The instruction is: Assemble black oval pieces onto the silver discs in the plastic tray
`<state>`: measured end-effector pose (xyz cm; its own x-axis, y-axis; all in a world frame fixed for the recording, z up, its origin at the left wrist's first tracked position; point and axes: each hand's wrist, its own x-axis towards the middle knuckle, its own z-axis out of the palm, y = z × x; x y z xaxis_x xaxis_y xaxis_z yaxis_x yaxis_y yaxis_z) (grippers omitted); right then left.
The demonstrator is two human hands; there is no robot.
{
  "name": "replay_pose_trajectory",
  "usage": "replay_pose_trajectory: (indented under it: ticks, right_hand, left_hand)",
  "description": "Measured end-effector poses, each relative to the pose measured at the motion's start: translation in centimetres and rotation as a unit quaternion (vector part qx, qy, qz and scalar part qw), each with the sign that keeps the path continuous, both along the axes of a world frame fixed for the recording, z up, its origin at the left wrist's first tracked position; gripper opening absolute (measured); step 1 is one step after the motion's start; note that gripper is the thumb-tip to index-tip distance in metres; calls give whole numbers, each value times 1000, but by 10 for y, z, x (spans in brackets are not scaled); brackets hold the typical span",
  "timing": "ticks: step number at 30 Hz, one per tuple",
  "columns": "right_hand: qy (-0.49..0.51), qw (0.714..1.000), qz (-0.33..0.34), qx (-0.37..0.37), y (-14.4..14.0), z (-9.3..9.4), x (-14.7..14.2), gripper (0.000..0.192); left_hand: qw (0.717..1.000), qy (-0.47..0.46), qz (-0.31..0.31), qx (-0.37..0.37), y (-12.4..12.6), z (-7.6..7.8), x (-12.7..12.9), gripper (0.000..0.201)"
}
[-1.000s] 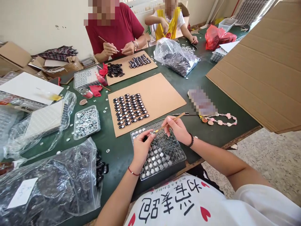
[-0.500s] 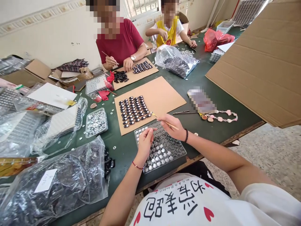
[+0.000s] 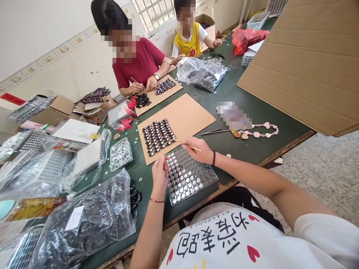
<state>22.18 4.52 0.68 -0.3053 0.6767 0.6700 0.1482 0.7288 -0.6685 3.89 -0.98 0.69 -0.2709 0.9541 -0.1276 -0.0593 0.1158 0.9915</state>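
Observation:
My right hand (image 3: 198,149) pinches a thin wooden brush (image 3: 188,145), whose tip points left to the edge of the brown cardboard sheet (image 3: 190,114) that carries rows of small black oval pieces (image 3: 157,135). My left hand (image 3: 159,174) hovers with fingers pinched over the left end of a clear plastic tray (image 3: 193,178) filled with small round silver discs; whether it holds a piece is hidden. The tray lies on the green table (image 3: 249,95) right in front of me.
A smaller clear box of discs (image 3: 121,153) and plastic bags of dark pieces (image 3: 92,216) lie to my left. Tweezers (image 3: 214,131) and a pink bead chain (image 3: 259,131) rest at right. A big cardboard sheet (image 3: 308,63) overhangs the table. Two people work opposite.
My right hand turned the brush from pointing at my left hand to pointing at the cardboard with the black pieces. My head lifted, so the view shifted up.

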Motion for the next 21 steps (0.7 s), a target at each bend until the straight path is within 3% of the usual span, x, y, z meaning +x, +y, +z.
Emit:
replay_pose_trajectory:
  ticks: [5,8,10,11,14,16,17,21]
  right_hand:
    - [-22,999,20,24,-6,0,-1,17]
    - [-32,999,19,28,-6,0,0,17]
    - [-36,999,18,24,-6,0,0,17]
    - [-38,999,17,21,-6,-1,0,17]
    - [-45,999,22,19,-6,-2,-1,17]
    - [-54,998,30,24,-8,-2,-3,17]
    - [-60,997,34,28,-8,-2,-3,17]
    - [-77,996,25,34,-9,1,-2,18]
  left_hand:
    - [989,75,114,58,18,24,-66,22]
    - [950,240,199,27,32,28,-107,24]
    - [932,281,227,8,40,26,-130,20]
    - [913,333,233,-8,43,26,-140,18]
    - [808,544,212,-74,51,30,-169,13]
    - [772,594,204,-98,58,37,-186,13]
    - [780,581,212,-98,63,41,-193,13]
    - [868,413,273,-49,82,49,-204,11]
